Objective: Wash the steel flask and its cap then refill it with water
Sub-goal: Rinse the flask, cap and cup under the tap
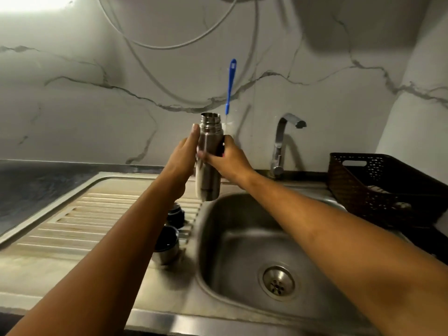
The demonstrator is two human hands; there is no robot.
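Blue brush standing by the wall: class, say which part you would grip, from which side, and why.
Grip the blue brush by its upper handle, coming from the front and above. It stands nearly upright by the wall, handle end up and free, while the flask held in front hides its lower end.

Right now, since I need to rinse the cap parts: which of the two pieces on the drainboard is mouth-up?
The steel cup, nearer the camera, showing its dark hollow; the black stopper behind it shows none.
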